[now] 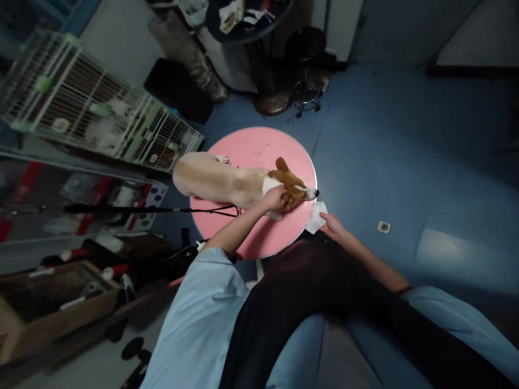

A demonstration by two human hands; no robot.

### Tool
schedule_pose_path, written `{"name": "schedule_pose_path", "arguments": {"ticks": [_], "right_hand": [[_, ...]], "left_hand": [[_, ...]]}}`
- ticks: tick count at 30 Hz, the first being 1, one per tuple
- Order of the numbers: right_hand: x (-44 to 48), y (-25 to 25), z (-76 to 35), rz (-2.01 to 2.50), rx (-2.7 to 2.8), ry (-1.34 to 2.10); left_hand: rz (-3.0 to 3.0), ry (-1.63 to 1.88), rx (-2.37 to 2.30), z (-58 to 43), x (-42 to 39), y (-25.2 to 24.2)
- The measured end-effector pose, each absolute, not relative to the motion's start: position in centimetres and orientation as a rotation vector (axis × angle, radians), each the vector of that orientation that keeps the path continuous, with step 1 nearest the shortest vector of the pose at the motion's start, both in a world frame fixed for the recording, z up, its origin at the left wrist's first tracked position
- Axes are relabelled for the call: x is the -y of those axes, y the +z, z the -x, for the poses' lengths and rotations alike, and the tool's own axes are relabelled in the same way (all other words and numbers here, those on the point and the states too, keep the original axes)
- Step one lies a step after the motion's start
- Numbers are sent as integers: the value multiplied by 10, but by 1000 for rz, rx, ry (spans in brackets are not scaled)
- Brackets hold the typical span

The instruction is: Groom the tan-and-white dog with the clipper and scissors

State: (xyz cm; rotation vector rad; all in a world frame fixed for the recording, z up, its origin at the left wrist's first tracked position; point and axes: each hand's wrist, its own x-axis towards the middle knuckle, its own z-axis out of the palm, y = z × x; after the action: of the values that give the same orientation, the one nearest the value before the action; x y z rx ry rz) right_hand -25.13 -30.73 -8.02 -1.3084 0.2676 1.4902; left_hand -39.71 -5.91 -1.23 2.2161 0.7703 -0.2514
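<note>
A tan, white and brown dog (239, 183) lies on a round pink table (259, 237), its head toward the right edge and its nose just over the rim. My left hand (276, 198) is at the side of the dog's head, its fingers closed on the ear nearer to me. Beyond the table's right rim, my right hand (333, 225) pinches a white sheet (316, 217) between thumb and fingers. That sheet is close below the dog's muzzle. A black strap loop (219, 210) lies by the dog's body.
White wire cages (81, 102) with a pale animal inside stand at the upper left. A cardboard box (68, 286) sits at the lower left. Behind the pink table are a dark round table (247, 35) and a wheeled stool (306, 46). Blue floor (385, 151) shows at the right.
</note>
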Motion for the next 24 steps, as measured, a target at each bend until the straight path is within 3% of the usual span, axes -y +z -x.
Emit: {"name": "schedule_pose_path", "arguments": {"ticks": [5, 10, 15, 19, 24], "right_hand": [[271, -65, 301, 1772, -61, 979], [197, -45, 364, 2039, 418, 559], [172, -38, 400, 2214, 487, 739], [187, -37, 379, 2293, 568, 1088], [191, -45, 349, 1947, 496, 1306]], "left_hand": [[-1822, -363, -792, 379, 31, -6], [-1597, -86, -892, 382, 39, -18], [-1777, 205, -1042, 394, 64, -30], [-2161, 72, -778, 406, 76, -29], [-2371, -120, -411, 406, 73, -24]]}}
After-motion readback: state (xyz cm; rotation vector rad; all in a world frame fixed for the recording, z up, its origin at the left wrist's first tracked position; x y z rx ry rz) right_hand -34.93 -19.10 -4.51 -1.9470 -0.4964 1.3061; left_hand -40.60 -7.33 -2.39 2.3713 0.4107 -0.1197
